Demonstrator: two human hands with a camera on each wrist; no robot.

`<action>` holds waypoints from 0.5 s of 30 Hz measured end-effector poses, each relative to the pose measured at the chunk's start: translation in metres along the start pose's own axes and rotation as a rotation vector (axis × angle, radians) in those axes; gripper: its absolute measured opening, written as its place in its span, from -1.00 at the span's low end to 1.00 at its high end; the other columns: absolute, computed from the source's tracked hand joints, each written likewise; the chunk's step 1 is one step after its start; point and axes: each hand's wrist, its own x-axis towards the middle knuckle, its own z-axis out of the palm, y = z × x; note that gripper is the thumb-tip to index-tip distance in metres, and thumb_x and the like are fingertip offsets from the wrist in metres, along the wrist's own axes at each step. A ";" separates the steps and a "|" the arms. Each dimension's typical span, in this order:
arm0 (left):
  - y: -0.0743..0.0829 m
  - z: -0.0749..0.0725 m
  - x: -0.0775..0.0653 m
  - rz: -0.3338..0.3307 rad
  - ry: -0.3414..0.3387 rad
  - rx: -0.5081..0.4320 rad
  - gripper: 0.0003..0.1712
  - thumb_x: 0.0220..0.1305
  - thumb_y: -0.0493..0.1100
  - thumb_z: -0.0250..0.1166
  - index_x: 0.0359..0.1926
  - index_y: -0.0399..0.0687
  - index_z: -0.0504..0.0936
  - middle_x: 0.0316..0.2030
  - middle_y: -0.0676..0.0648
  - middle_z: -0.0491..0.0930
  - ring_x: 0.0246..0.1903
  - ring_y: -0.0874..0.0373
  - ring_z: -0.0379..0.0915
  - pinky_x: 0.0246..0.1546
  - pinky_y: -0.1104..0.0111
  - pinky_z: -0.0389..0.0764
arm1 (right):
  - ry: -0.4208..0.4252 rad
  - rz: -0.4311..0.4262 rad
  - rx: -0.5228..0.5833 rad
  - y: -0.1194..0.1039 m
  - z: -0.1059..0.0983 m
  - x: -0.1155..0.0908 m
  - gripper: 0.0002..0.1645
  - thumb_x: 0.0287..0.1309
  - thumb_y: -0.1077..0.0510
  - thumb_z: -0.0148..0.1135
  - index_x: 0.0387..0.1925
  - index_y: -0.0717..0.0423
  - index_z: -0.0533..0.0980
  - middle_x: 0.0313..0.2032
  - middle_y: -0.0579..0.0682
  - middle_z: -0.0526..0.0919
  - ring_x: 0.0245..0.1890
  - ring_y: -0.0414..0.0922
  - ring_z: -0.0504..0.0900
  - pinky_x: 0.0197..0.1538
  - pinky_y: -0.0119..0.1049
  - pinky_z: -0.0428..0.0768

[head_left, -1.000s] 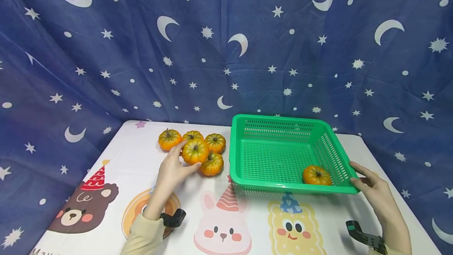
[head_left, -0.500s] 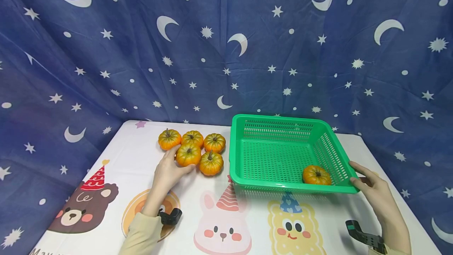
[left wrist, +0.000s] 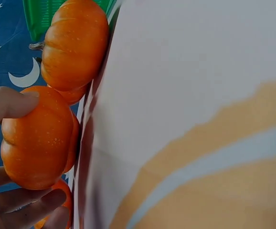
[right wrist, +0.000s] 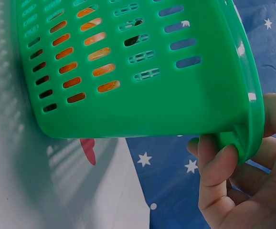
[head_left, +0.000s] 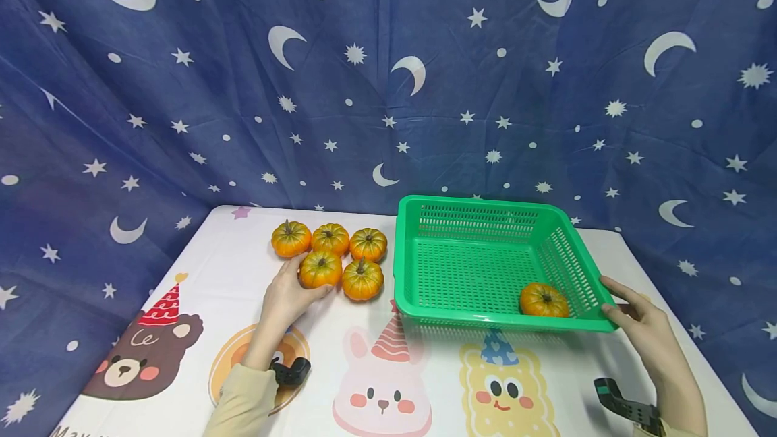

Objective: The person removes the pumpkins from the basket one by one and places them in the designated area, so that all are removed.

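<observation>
My left hand (head_left: 288, 297) holds a small orange pumpkin (head_left: 320, 270) with green-yellow streaks, thumb at its near right side and fingers at the left. In the left wrist view this pumpkin (left wrist: 40, 143) is between the thumb and the fingers, another pumpkin (left wrist: 76, 45) just beyond it. Several similar pumpkins (head_left: 362, 280) are clustered behind and right of it on the table. At the right, my right hand (head_left: 646, 322) grips the front right corner of a green plastic basket (head_left: 485, 319), fingers curled about the rim in the right wrist view. One pumpkin (head_left: 544, 300) sits inside, in the front right corner.
A white tablecloth (head_left: 382, 400) printed with cartoon animals covers the table. Close behind hangs a dark blue curtain (head_left: 340, 113) with moons and stars. The basket stands right of the pumpkin cluster, a narrow gap between them.
My left hand has moved slightly left and toward me with the pumpkin, drawing it off the overlap with the pumpkins behind. The right hand and the basket have stayed put.
</observation>
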 end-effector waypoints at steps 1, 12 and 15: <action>0.000 0.000 0.000 0.000 -0.004 0.000 -0.04 -0.01 0.03 0.46 0.37 -0.17 0.25 0.32 -0.32 0.31 0.25 -0.32 0.30 0.20 -0.16 0.34 | 0.001 0.001 -0.001 0.000 0.000 0.000 -0.33 0.36 0.01 0.05 0.41 0.16 0.20 0.11 0.18 0.23 -0.32 -0.56 0.41 -0.33 -0.63 0.41; -0.002 0.002 0.000 -0.005 -0.026 0.010 0.00 0.00 0.03 0.44 0.41 -0.18 0.21 0.31 -0.36 0.31 0.24 -0.34 0.31 0.19 -0.19 0.33 | -0.006 0.011 -0.004 0.000 0.000 0.000 -0.31 0.36 0.01 0.05 0.42 0.16 0.18 0.07 0.13 0.26 -0.33 -0.54 0.43 -0.32 -0.60 0.42; -0.003 0.003 0.000 -0.009 -0.030 0.012 0.00 0.00 0.02 0.44 0.41 -0.18 0.20 0.31 -0.37 0.31 0.24 -0.34 0.31 0.20 -0.18 0.33 | -0.008 0.016 -0.005 0.000 0.000 0.000 -0.31 0.36 0.00 0.05 0.42 0.16 0.18 0.07 0.13 0.26 -0.33 -0.53 0.43 -0.32 -0.60 0.42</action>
